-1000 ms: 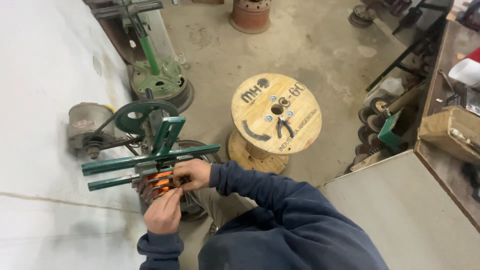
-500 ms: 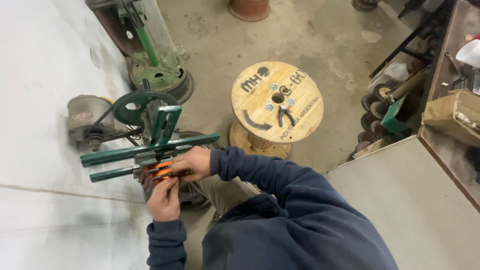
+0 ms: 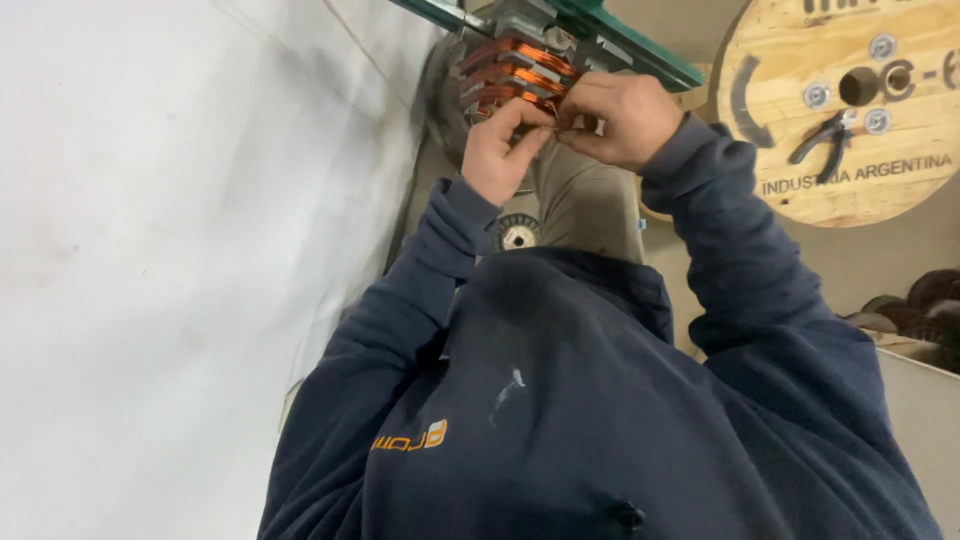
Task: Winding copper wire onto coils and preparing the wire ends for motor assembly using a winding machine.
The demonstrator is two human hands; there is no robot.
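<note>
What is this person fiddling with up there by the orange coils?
A person in a dark blue hooded top has both hands up at a set of copper wire coils wound on a green metal frame. The left hand and right hand meet at the coils' lower edge, fingertips pinched together on what looks like a thin wire end. Nearby stands a wooden cable spool with black pliers resting on it.

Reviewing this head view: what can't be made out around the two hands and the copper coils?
- Whatever left hand and right hand pinch: too small, covered by fingertips.
- Copper coils: lower part hidden behind both hands.
- Green frame: cut off by top edge.
- Wooden spool: cut off top and right.
</note>
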